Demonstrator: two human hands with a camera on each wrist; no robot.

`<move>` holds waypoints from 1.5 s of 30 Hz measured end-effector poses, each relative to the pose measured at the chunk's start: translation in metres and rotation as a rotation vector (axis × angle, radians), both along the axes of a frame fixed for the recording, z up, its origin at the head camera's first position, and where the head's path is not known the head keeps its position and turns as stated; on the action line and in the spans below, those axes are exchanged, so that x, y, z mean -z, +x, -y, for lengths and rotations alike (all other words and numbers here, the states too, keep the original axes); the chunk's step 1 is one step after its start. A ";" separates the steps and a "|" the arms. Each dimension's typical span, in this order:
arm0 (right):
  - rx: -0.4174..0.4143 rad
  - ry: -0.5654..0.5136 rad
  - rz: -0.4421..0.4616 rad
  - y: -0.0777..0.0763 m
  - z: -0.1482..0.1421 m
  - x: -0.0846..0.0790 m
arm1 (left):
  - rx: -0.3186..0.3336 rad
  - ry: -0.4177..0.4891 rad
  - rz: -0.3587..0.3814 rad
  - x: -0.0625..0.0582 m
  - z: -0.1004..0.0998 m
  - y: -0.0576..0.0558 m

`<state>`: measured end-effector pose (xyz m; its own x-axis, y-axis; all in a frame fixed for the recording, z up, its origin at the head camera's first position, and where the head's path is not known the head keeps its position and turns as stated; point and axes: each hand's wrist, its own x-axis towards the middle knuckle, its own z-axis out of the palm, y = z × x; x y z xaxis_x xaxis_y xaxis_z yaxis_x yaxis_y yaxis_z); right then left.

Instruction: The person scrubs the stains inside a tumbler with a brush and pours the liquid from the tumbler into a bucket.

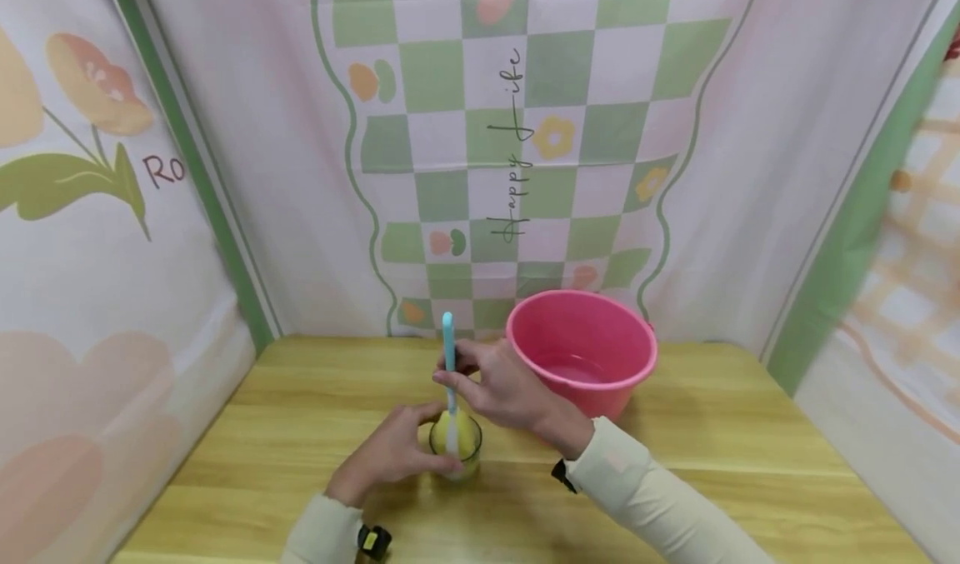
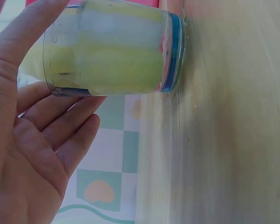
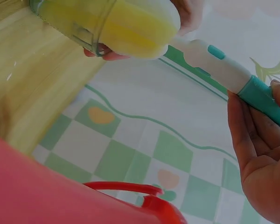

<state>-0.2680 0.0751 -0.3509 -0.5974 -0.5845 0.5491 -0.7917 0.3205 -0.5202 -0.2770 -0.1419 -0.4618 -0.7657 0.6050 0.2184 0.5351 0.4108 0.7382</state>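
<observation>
A clear drinking glass (image 1: 470,466) stands upright on the wooden table, with a blue band around its base in the left wrist view. My left hand (image 1: 393,449) grips it from the left, thumb on the near side and fingers behind. Inside the glass sits the yellow and white sponge head (image 3: 140,28) of a cup brush, its top bulging above the rim. My right hand (image 1: 510,385) pinches the brush's teal handle (image 1: 448,339) between thumb and fingers, with the handle pointing up. The sponge's lower part shows blurred through the glass wall.
A pink bucket (image 1: 577,326) stands just behind and right of my right hand, its red handle (image 3: 126,186) visible in the right wrist view. A checked cloth curtain (image 1: 495,139) hangs along the table's back edge. Printed cloth (image 1: 97,281) borders the left side.
</observation>
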 end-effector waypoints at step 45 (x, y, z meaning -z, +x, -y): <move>0.029 -0.015 -0.080 -0.004 -0.011 -0.040 | -0.016 -0.040 0.005 -0.003 -0.001 -0.001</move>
